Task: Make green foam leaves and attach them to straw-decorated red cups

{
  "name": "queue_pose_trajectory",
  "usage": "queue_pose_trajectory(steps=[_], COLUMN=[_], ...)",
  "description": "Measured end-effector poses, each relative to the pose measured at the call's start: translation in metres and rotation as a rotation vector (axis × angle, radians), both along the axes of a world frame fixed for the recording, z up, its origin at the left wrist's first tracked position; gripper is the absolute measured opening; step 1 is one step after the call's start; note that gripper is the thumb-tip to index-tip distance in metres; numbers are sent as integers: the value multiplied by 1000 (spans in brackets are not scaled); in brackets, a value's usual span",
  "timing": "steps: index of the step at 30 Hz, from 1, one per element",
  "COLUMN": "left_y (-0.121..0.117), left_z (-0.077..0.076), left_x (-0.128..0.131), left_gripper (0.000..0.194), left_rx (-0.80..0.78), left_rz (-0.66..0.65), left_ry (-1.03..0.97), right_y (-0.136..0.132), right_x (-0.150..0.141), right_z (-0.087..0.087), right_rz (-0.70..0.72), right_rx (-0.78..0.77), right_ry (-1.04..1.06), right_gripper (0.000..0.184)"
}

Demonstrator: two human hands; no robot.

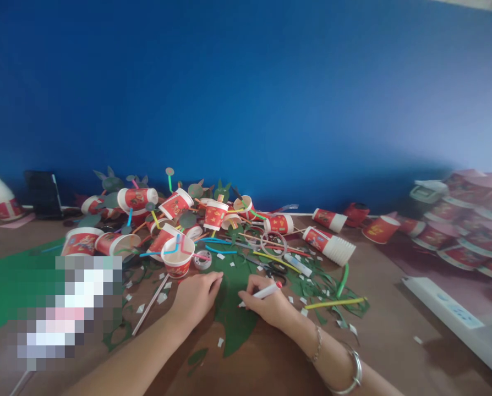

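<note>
Right hand [266, 301] working low, its grip closed around a white marker [266, 292], tip down at the green paper [234, 325] on the bench [285, 366]! Left hand [198, 292] curls at the paper's left edge; whether that grip pinches anything, I can't tell. Beyond it, a red cup [178, 268] stands beside a tape roll [202, 259].

1. On the flat brown bench [394, 330], the pointed green paper sheet [233, 334] lies between your left hand [197, 291] and right hand [269, 304].
2. Behind it, tapered red-and-white paper cups [216, 215] lie heaped before the flat blue wall [213, 99].
3. To your right, a long white plastic strip [448, 314] lies before a tiered red-and-white paper-cup pyramid [479, 242].
4. To your left lies a broad green sheet [6, 291].
</note>
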State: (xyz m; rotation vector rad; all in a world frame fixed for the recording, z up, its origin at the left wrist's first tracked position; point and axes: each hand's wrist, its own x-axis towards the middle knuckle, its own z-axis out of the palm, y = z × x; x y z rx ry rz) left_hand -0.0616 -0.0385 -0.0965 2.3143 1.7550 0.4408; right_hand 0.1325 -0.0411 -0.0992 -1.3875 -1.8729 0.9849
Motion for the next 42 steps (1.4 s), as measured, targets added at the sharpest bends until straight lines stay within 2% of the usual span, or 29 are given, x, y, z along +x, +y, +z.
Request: queue_pose_trajectory(steps=[8,27,31,34,38,42], left_y=[1,1,1,1,1,0], left_z=[1,0,0,0,0,0], left_x=[-1,0,0,0,0,-1], left_gripper=[31,30,30,30,30,30], left_rx=[5,-11,-20,-16,-6,-16], left_rz=[-2,4,15,11,8,19], left_ry=[-5,5,11,4,-8,-7], right_y=[1,-3,-3,-1,3,5], right_x=[3,6,7,9,14,16], right_z=[-5,-2,2,6,8,6], right_rz=[4,48,80,36,-43,5], right_rx=[17,-94,-209,-307,-268,-275], right_ry=[-7,-21,60,174,192,161], right_gripper=[26,23,21,21,22,23])
